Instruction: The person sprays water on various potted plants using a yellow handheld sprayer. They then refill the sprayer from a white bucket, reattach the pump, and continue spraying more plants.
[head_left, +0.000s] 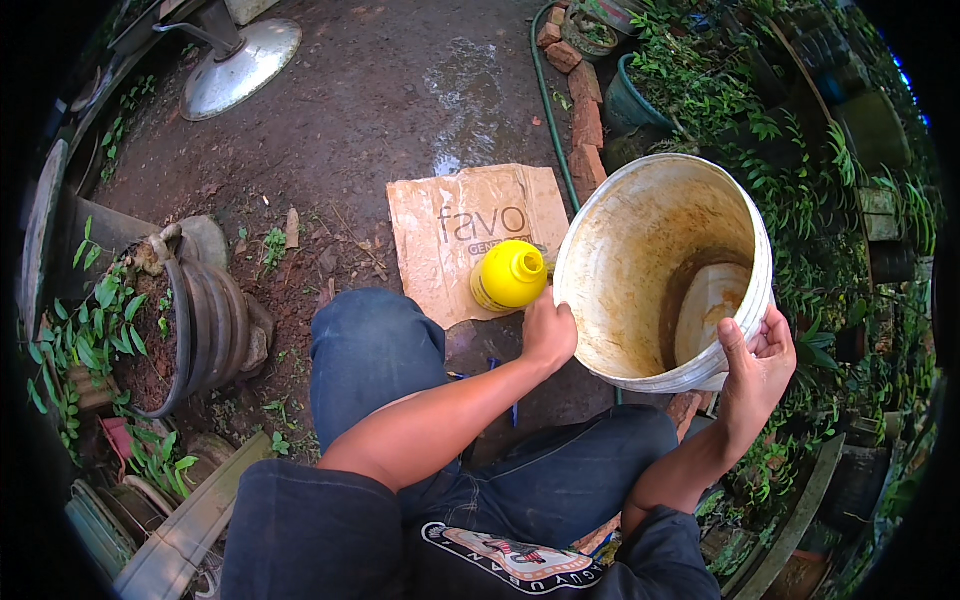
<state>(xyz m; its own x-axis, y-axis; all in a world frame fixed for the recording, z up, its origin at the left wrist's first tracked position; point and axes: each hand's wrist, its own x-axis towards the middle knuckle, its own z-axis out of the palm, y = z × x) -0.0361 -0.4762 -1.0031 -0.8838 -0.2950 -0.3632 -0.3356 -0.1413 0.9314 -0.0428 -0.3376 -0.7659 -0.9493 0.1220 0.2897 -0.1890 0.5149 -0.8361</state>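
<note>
A white plastic bucket, stained brown inside, is tilted with its open mouth towards me. My left hand grips its rim on the left side. On the right, my right hand supports the rim and outer wall, thumb at the rim. Just left of the bucket, an uncapped yellow plastic bottle stands on a flattened piece of printed cardboard. Small blue objects, partly hidden by my left forearm, lie on the ground between my knees.
A green hose and a row of red bricks border the potted plants at right. Wet soil lies ahead. At left are a ribbed planter and a metal base; a long board lies lower left.
</note>
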